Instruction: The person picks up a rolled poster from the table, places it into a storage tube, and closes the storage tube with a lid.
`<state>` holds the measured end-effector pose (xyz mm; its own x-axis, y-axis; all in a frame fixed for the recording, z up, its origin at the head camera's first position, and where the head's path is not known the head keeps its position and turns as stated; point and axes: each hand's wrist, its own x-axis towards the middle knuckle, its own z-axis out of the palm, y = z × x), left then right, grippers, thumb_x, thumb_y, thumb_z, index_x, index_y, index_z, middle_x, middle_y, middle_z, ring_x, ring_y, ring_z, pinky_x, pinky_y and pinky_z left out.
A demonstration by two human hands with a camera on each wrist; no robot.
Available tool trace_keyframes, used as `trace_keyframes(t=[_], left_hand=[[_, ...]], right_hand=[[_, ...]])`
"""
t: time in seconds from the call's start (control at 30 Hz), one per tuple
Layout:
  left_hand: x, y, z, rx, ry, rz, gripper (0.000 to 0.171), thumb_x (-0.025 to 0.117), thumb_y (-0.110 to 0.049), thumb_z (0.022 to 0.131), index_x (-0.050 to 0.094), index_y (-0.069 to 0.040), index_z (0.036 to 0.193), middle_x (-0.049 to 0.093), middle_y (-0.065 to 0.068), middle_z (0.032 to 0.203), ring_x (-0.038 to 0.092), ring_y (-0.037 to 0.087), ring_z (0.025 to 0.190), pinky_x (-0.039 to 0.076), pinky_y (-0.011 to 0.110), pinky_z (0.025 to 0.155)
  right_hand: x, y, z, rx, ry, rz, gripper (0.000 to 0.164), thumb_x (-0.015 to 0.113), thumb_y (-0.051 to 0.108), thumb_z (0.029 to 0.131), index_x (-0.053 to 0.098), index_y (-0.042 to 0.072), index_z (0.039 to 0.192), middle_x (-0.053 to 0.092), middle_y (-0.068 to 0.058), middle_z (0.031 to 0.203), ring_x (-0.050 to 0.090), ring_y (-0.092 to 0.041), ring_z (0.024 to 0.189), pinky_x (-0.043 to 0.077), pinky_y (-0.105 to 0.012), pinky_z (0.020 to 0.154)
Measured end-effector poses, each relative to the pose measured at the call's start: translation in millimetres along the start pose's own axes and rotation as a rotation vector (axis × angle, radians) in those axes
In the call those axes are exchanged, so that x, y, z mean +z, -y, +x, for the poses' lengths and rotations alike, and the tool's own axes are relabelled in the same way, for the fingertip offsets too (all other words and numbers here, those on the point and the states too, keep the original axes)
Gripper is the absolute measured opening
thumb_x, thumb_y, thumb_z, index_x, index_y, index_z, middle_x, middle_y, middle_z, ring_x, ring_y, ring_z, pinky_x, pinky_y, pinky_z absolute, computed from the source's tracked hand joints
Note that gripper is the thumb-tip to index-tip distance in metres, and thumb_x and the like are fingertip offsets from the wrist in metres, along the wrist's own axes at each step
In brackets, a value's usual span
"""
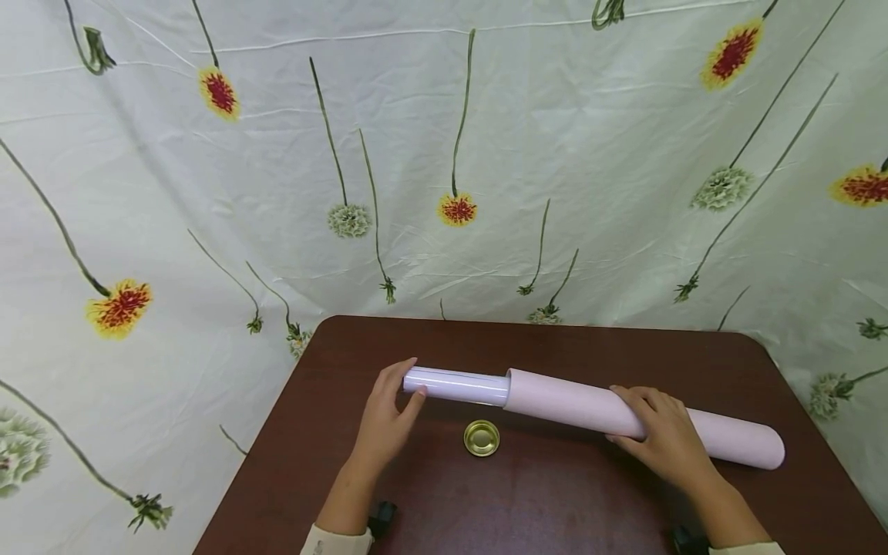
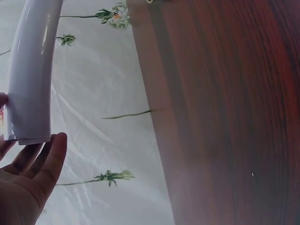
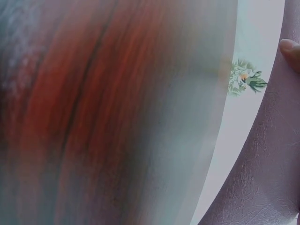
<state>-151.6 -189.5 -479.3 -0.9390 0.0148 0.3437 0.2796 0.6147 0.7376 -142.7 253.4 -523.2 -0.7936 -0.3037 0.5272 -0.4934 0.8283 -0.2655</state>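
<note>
A long pale pink tube lies slantwise across the view, with a glossy white roll of paper sticking out of its left mouth. My left hand pinches the roll's outer end between thumb and fingers. In the left wrist view, the fingers bend around the end of the roll, where an overlapping sheet edge shows. My right hand grips the tube past its middle from above. The right wrist view catches the tube close up and one fingertip against it.
A small round gold-coloured metal cap sits on the dark brown wooden table, below the tube's mouth. Behind the table's far edge hangs a white cloth printed with flowers. Dark wrist straps show near both sleeves.
</note>
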Motion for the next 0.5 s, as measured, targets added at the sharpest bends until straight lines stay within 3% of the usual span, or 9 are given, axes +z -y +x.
trace_keyframes(t=[0.5], left_hand=[[3.4, -2.9, -2.2, -0.016, 0.004, -0.001, 0.049, 0.069, -0.025, 0.096, 0.055, -0.019, 0.143, 0.054, 0.004, 0.144, 0.054, 0.024, 0.132, 0.043, 0.051, 0.111]], right_hand=[[1.6, 2.9, -0.1, 0.006, 0.009, -0.003, 0.084, 0.094, 0.029, 0.063, 0.059, 0.016, 0.138, 0.063, -0.009, 0.113, 0.061, -0.034, 0.105, 0.04, -0.057, 0.091]])
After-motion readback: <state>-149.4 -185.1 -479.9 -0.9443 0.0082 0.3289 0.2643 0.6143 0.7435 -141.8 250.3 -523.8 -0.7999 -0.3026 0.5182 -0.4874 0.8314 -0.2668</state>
